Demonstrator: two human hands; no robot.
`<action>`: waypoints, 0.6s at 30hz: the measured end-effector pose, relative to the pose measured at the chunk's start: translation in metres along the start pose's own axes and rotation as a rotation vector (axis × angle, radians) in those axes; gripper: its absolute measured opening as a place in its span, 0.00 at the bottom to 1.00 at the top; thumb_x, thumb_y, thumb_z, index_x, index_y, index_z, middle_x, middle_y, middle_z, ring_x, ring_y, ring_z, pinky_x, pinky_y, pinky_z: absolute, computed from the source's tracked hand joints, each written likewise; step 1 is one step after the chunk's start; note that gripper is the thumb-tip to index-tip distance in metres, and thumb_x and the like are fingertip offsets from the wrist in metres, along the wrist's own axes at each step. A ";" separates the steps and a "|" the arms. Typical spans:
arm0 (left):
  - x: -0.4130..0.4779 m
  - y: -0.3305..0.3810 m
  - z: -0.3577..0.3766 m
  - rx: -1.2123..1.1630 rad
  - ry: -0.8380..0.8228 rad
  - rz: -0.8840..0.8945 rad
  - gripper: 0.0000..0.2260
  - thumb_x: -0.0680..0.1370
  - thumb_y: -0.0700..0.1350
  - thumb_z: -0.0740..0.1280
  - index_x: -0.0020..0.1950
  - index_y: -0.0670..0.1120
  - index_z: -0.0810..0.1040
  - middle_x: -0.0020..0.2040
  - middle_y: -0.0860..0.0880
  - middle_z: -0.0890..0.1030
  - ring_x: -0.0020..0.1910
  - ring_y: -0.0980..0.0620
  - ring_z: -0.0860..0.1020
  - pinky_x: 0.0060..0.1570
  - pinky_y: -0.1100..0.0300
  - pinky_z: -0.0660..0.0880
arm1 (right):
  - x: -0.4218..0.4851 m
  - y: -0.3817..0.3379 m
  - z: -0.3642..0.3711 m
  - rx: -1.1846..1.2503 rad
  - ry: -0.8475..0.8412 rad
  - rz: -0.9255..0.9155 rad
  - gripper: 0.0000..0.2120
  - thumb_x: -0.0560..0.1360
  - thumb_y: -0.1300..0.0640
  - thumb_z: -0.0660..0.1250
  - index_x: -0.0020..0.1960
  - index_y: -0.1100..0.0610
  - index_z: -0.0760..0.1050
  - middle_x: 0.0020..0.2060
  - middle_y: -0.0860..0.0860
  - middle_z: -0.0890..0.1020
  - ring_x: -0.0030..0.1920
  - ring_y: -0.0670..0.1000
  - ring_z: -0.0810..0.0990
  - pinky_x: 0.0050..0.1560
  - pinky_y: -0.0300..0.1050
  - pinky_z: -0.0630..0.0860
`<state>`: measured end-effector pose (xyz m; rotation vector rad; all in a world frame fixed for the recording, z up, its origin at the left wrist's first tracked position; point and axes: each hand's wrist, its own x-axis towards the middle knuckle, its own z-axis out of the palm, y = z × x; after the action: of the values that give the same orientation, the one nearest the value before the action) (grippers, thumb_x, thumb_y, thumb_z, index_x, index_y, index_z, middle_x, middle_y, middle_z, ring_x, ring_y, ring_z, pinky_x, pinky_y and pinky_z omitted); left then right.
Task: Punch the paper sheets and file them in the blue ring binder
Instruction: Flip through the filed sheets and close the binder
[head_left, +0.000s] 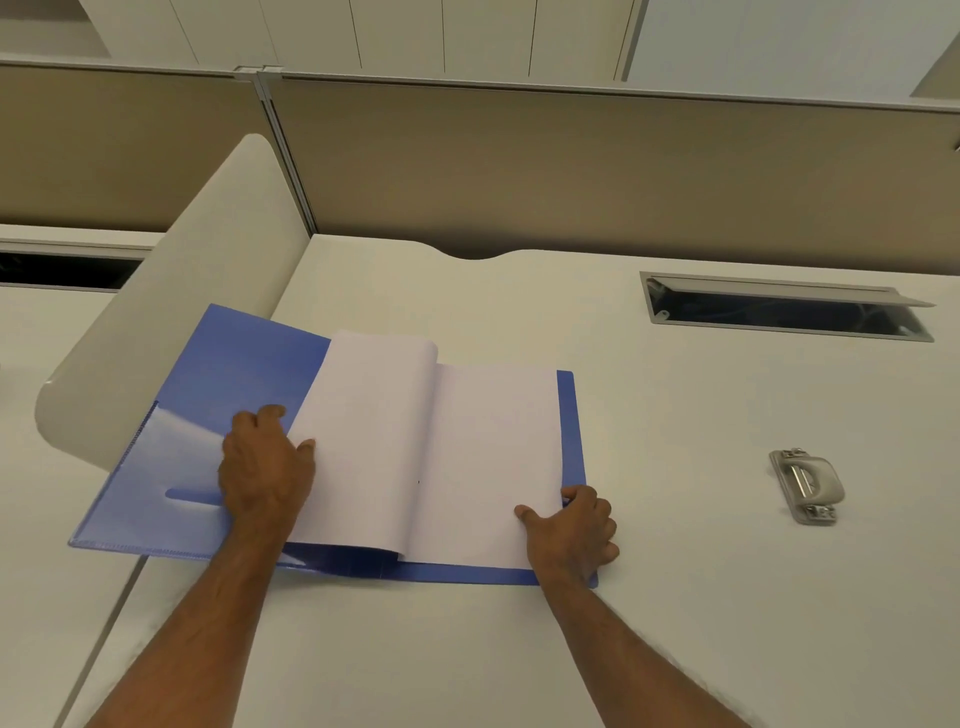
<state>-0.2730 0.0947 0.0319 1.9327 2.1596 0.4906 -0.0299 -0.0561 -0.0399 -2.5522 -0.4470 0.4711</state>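
Note:
The blue ring binder (218, 374) lies open on the white desk (675, 597), its left cover hanging over the desk's left edge. White paper sheets (467, 441) lie inside it, one batch curved over to the left. My left hand (265, 467) grips the left edge of the turned sheets. My right hand (571, 530) presses flat on the lower right corner of the right-hand sheets and the binder's cover. The rings are hidden under the paper. A grey hole punch (808, 486) sits on the desk to the right, away from both hands.
A rounded white divider panel (197, 291) stands at the desk's left, behind the binder cover. An open cable slot (784, 312) is set into the desk at the back right. A beige partition wall (571, 166) closes off the back.

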 end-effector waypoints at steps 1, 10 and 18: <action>-0.003 0.010 0.000 -0.054 0.022 0.063 0.19 0.73 0.45 0.73 0.62 0.44 0.74 0.56 0.41 0.75 0.54 0.39 0.76 0.47 0.46 0.75 | -0.001 0.000 0.000 0.011 0.013 -0.022 0.25 0.64 0.45 0.78 0.55 0.52 0.72 0.52 0.51 0.78 0.54 0.54 0.75 0.54 0.51 0.69; -0.083 0.140 0.056 -0.360 -0.718 0.266 0.19 0.75 0.57 0.67 0.35 0.43 0.80 0.31 0.47 0.79 0.30 0.51 0.76 0.36 0.58 0.74 | -0.016 0.006 0.003 0.174 0.100 -0.471 0.11 0.69 0.54 0.75 0.50 0.52 0.79 0.46 0.49 0.83 0.48 0.51 0.80 0.52 0.45 0.66; -0.088 0.150 0.083 -0.373 -0.639 0.095 0.10 0.76 0.47 0.67 0.41 0.42 0.83 0.37 0.44 0.82 0.36 0.48 0.81 0.37 0.62 0.76 | -0.018 0.010 -0.001 0.347 0.095 -0.546 0.16 0.67 0.46 0.70 0.50 0.55 0.79 0.44 0.48 0.83 0.43 0.46 0.78 0.50 0.46 0.72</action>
<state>-0.0932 0.0298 0.0058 1.6851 1.4666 0.2201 -0.0431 -0.0715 -0.0402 -1.9997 -0.9041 0.2002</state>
